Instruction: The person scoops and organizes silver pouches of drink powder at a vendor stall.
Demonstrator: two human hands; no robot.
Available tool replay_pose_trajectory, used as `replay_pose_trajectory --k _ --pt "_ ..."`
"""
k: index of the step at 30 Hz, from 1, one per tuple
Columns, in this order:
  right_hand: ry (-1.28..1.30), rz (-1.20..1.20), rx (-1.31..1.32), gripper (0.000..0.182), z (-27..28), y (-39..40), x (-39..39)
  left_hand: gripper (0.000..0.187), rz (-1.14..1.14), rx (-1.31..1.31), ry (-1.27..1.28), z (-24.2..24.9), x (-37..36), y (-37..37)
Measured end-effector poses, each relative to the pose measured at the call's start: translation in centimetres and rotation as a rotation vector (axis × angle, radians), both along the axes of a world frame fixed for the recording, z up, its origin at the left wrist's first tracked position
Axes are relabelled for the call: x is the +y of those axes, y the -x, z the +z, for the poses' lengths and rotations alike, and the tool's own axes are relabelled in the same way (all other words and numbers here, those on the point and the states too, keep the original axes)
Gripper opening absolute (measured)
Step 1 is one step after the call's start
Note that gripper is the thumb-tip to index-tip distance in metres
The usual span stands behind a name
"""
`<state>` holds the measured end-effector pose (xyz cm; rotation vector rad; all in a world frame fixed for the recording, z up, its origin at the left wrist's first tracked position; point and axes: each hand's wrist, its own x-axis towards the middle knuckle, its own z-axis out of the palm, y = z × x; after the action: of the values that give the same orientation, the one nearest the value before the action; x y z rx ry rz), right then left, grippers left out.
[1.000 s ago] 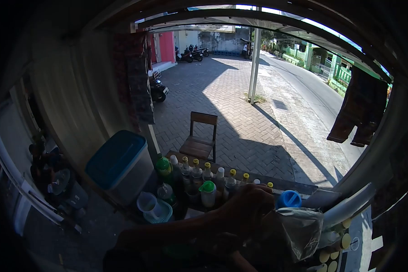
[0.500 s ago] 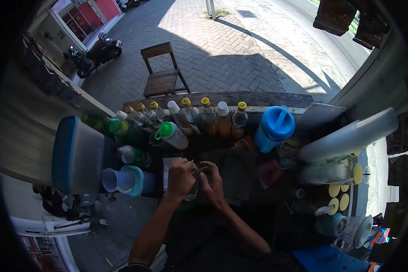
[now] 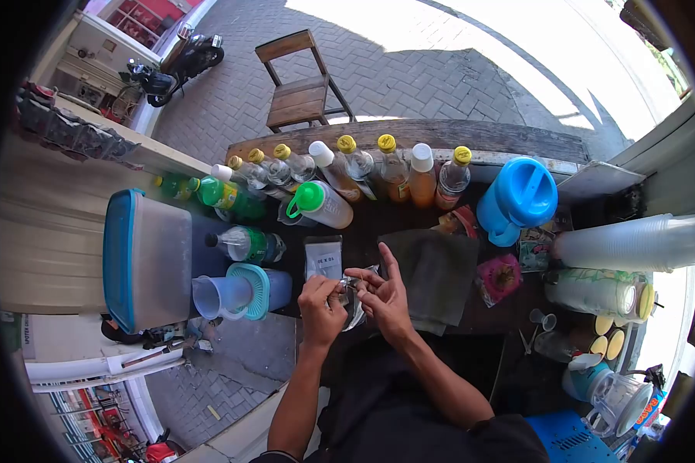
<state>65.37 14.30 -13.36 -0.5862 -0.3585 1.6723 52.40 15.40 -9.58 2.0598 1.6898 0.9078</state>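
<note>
My left hand (image 3: 322, 312) is closed, pinching the gathered top of a small clear plastic bag (image 3: 355, 315) in front of my body. My right hand (image 3: 386, 302) meets it there, thumb and a finger pressed together at the bag's neck while another finger points up and away. Something thin may be between those fingertips, too small to make out. Just beyond my left hand lies a white labelled packet (image 3: 323, 258) on the dark table. A dark flat cloth or sheet (image 3: 428, 270) spreads beyond my right hand.
Bottles with yellow and white caps (image 3: 394, 174) line the far edge, with a green-capped squeeze bottle (image 3: 320, 204) before them. A blue jug (image 3: 517, 201) and stacked plastic cups (image 3: 629, 241) stand right. Leftward are a lidded container (image 3: 158, 262) and a measuring jug (image 3: 222, 297).
The view has shifted, and the scene is brighter. My right hand has opened out somewhat, one finger now extended upward. Both hands stay together at the bag's top.
</note>
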Motion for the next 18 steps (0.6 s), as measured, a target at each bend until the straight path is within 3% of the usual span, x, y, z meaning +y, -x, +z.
replay_pose_trajectory --k 1,3,5,7,8,12,14,15,17,18 --pt "0.000 0.000 -0.010 0.085 0.3 -0.1 0.1 0.004 -0.005 0.000 -0.013 -0.1 -0.1 -0.1" --pt "-0.245 -0.006 -0.922 0.093 0.8 -0.4 0.2 0.006 -0.016 0.052 -0.047 -0.5 0.0 -0.4" --pt "-0.281 -0.062 -0.964 0.090 1.1 -0.3 0.9 0.008 -0.039 0.102 -0.095 -0.8 0.1 -0.5" --pt "-0.327 0.081 -1.007 0.084 1.5 -1.0 1.7 0.011 -0.069 0.159 -0.115 -0.9 0.3 -0.2" --pt "-0.373 0.096 -1.026 0.070 1.3 -1.3 2.0 0.011 -0.089 0.164 -0.113 -0.7 0.5 -0.1" --pt "-0.554 0.012 -1.088 0.055 -0.5 -1.3 3.0 0.005 -0.117 0.187 -0.084 -0.8 0.5 -0.1" --pt "-0.554 -0.051 -1.144 0.047 -0.6 -1.1 3.2 0.020 -0.130 -0.035 0.190 -1.0 0.8 0.7" --pt "-0.567 -0.056 -1.146 0.047 -0.6 -1.2 3.1 0.020 -0.128 -0.037 0.177 -0.4 0.7 1.1" --pt "-0.449 -0.056 -1.109 0.048 -0.7 -1.8 2.7 0.056 -0.070 -0.048 0.045 1.5 0.6 2.1" --pt "-0.424 -0.082 -1.092 0.048 -0.7 -2.0 2.3 0.089 -0.132 -0.179 0.219 2.4 0.5 3.4"
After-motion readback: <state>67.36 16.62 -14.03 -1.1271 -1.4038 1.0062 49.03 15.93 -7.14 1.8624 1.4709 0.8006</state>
